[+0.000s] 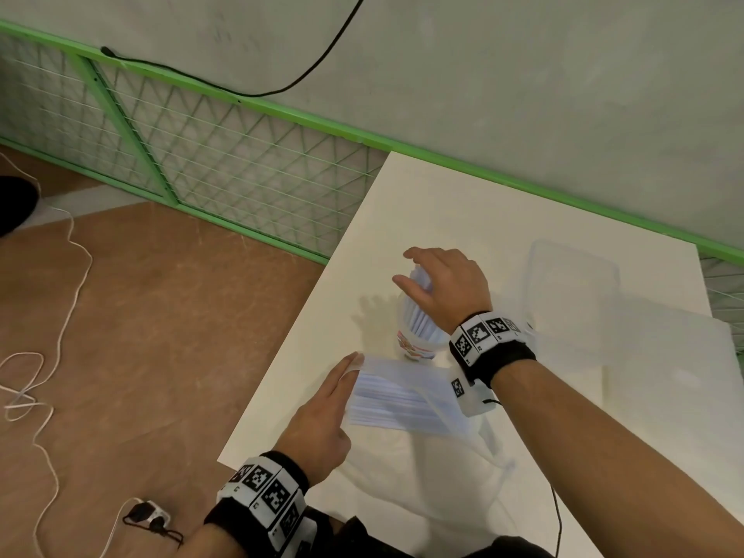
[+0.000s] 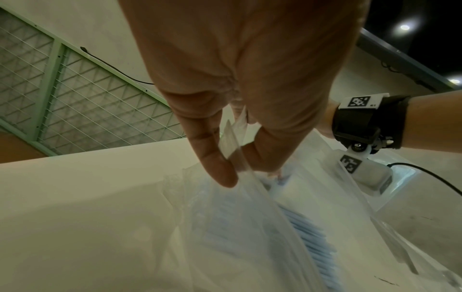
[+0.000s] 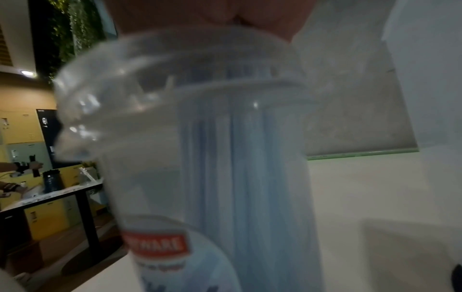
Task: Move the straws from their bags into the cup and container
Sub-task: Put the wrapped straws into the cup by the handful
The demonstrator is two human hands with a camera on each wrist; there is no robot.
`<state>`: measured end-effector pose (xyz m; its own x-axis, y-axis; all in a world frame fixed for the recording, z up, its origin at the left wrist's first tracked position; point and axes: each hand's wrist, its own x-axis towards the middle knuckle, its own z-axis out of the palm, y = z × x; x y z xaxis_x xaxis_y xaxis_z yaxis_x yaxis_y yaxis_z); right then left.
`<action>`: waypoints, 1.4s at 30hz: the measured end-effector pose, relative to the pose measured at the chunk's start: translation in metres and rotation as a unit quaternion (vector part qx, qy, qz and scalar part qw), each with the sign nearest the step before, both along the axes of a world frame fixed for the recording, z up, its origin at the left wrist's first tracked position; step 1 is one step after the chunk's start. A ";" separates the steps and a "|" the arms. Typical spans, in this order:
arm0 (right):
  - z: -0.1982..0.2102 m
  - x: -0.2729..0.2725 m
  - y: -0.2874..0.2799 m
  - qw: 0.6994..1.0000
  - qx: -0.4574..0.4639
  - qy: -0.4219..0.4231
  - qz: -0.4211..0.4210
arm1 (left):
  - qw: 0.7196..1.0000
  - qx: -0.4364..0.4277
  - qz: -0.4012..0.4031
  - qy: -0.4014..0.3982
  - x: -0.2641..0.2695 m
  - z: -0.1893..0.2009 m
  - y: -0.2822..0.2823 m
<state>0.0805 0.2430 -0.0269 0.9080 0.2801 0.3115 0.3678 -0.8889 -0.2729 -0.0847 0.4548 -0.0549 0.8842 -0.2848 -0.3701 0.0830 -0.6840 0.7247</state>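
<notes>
white table (image 1: 463, 219), cup (image 1: 414, 348), container (image 1: 571, 283), bag (image 1: 406, 400)

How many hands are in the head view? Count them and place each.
2. The left hand pinches the straw bag at the table's near edge; the right hand is over the straws in the cup.

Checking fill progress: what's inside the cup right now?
A bundle of pale blue straws stands in the clear cup, tops sticking out above the rim. The right hand covers the tops, and the label hides the bottom, so the count is unclear.
</notes>
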 end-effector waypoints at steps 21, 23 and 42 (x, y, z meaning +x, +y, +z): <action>0.009 0.005 -0.007 0.998 0.038 -0.014 0.047 | 1.000 0.004 0.004 -0.003 0.003 0.000 -0.003; 0.008 0.006 -0.007 0.999 0.020 -0.014 0.046 | 1.000 0.004 0.004 -0.002 0.002 0.000 -0.003; -0.001 -0.157 0.007 0.942 -0.019 0.308 0.136 | 0.998 -0.058 -0.039 0.007 0.010 0.000 -0.028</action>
